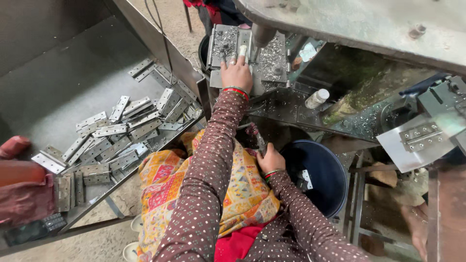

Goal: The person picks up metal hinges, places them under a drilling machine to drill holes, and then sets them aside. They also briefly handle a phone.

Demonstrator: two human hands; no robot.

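A grey steel press (349, 24) fills the top of the view, its round ram (262, 34) hanging over a flat bed (272, 63) littered with bright swarf. Left of the lap runs a long sheet-metal tray (58, 82), and on it lies a loose heap of hinges (121, 136), flat rectangular leaves with punched holes, dull silver, lying within reach of the left arm. Under the bed, at the right knee, stands a dark blue bucket (320, 174), round and smooth, with a small pale piece in it; it looks placed to catch what comes off the bed. Two more hinges lie on a tilted steel plate (412, 140) at far right.

The left hand (237, 73) lies flat on the bed, fingers spread and pressing down just beside the ram, seemingly steadying the part beneath; that part itself is hidden under the hand. The right hand (270, 160) is curled tight round a thin dark lever (259, 140) below the bed edge
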